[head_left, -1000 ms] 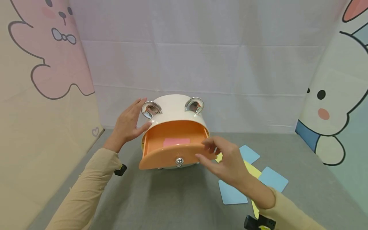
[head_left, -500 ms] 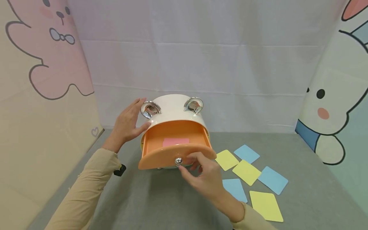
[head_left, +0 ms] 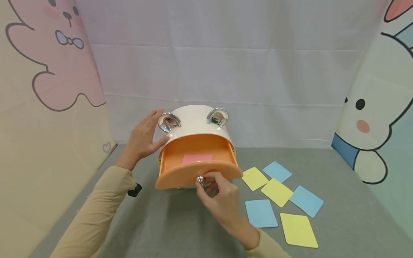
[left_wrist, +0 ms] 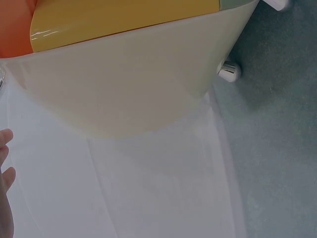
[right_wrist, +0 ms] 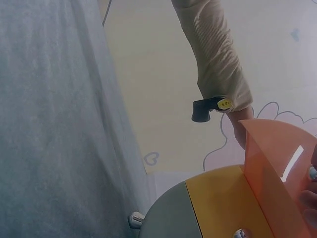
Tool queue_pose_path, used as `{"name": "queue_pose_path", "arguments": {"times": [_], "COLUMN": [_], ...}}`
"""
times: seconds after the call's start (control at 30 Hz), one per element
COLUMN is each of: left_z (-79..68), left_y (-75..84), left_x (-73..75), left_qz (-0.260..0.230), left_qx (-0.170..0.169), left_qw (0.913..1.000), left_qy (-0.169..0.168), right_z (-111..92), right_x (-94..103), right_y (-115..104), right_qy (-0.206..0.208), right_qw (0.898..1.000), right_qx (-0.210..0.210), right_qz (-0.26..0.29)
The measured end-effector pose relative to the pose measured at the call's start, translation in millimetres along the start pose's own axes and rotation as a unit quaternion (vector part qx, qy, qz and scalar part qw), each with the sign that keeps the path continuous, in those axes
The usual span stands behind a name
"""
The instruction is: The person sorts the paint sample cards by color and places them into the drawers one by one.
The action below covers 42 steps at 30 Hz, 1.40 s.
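A white rounded mini drawer cabinet (head_left: 195, 120) with two silver ears stands on the grey table. Its top orange drawer (head_left: 177, 177) is pulled out, and a pink paper card (head_left: 197, 158) lies inside. With thumb and forefinger my right hand (head_left: 222, 200) pinches the silver knob (head_left: 200, 179) on that drawer's front. My left hand (head_left: 142, 138) rests against the cabinet's left side by the ear, its fingers fairly straight. Below the orange drawer, the right wrist view shows a yellow drawer (right_wrist: 223, 198) and a grey-green one (right_wrist: 171, 213), both closed.
Right of the cabinet, several blue and yellow cards lie flat, among them a blue card (head_left: 261, 213) and a yellow card (head_left: 298, 230). A white cloth backdrop (head_left: 226, 75) hangs behind, with cartoon-printed panels at both sides.
My right hand has moved left from the drawer's right corner to its knob and now pinches it. More of the cards show. My left hand and the drawer look unmoved.
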State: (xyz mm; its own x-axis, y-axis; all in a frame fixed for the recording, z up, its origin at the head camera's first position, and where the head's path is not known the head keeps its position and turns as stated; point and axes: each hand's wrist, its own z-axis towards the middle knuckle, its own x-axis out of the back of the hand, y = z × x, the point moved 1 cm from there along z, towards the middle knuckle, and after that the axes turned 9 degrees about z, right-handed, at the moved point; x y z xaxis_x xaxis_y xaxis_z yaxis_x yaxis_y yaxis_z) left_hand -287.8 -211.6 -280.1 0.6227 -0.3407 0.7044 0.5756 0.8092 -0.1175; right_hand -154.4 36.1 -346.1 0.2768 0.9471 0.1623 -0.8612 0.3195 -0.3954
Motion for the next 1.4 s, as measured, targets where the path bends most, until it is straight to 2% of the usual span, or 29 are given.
{"name": "queue_pose_path", "arguments": {"times": [0.4, 0.7, 1.07, 1.4], "left_z": [0.6, 0.9, -1.3, -0.7], "left_y": [1.1, 0.9, 0.7, -0.5], "left_x": [1.5, 1.5, 2.7, 0.4], "left_qz": [-0.005, -0.001, -0.004, -0.005], "left_qx": [-0.003, -0.008, -0.004, -0.010], "left_qw": [1.0000, 0.9999, 1.0000, 0.9999], "left_qy": [0.003, 0.014, 0.006, 0.012], "right_z": [2, 10, 21, 26], "right_x": [-3.9, -6.8, -16.9, -25.7], "right_y": [3, 8, 21, 35], "right_qy": [0.017, 0.000, -0.005, 0.007], "right_qw": [1.000, 1.000, 0.997, 0.997], "right_qx": [-0.007, -0.027, -0.061, -0.052], "right_qz": [0.002, -0.015, -0.040, -0.049]}}
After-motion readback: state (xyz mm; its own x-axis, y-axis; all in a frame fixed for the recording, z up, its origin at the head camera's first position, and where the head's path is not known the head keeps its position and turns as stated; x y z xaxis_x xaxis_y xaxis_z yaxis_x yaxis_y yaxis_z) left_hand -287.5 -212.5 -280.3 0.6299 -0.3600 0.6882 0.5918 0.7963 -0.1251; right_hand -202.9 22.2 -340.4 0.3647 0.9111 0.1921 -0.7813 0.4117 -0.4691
